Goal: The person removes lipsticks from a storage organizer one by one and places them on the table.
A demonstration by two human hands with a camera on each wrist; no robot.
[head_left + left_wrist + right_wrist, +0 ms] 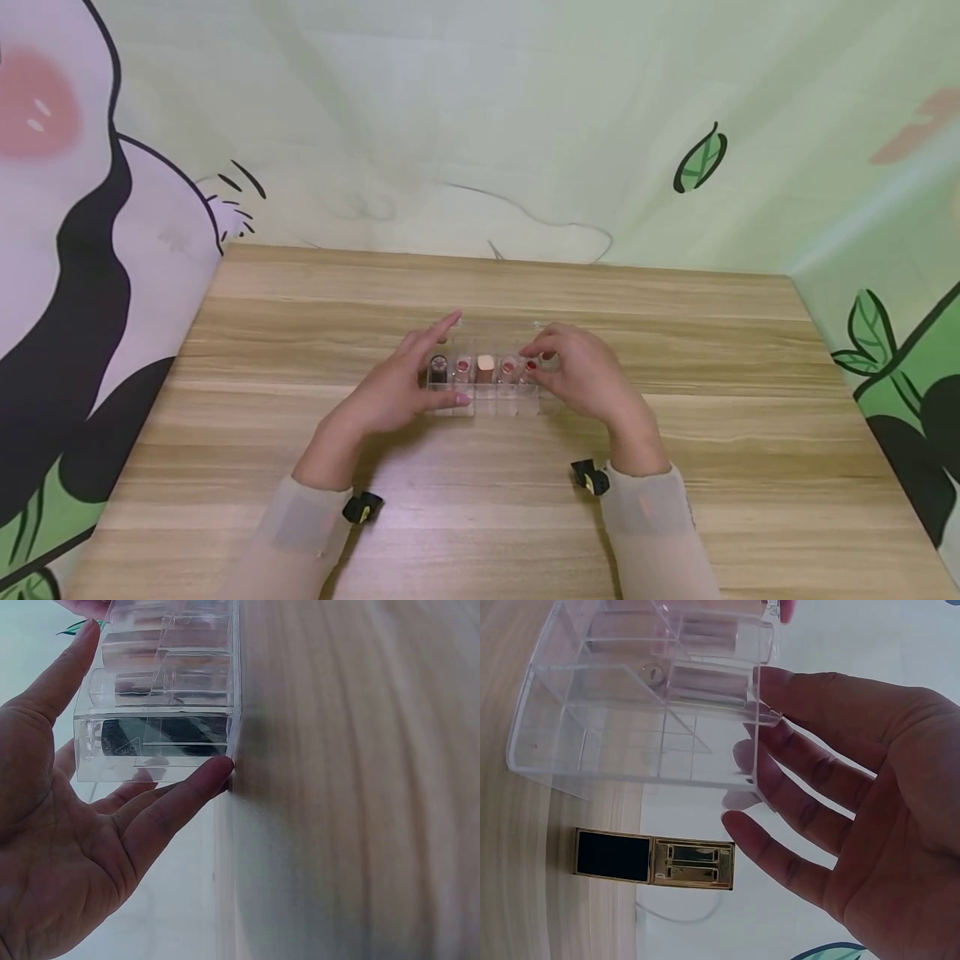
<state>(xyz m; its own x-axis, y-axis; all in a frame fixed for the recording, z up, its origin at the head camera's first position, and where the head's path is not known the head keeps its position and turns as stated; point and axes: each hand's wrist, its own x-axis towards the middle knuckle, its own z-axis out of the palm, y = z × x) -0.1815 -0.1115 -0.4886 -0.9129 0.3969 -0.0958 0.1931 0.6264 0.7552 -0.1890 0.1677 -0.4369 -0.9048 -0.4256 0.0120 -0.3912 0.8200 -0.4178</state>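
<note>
The compartmented organiser (630, 742) is looking like clear, hard plastic, its glossy walls catching pale glints along the edges. Inside it, a clear tube (709, 684) is showing a smooth, see-through plastic finish, while a dark tube (165, 736) is appearing smooth and slightly shiny behind the wall. The upright lipstick case (652, 859) is gleaming like polished gold metal around a smooth dark panel. The tabletop (487, 533) is presenting a smooth wood-grain surface, softly reflecting light. The printed backdrop (450, 125) is hanging as matt, faintly creased cloth, and the sleeves (648, 521) are looking like thin, matt fabric.
</note>
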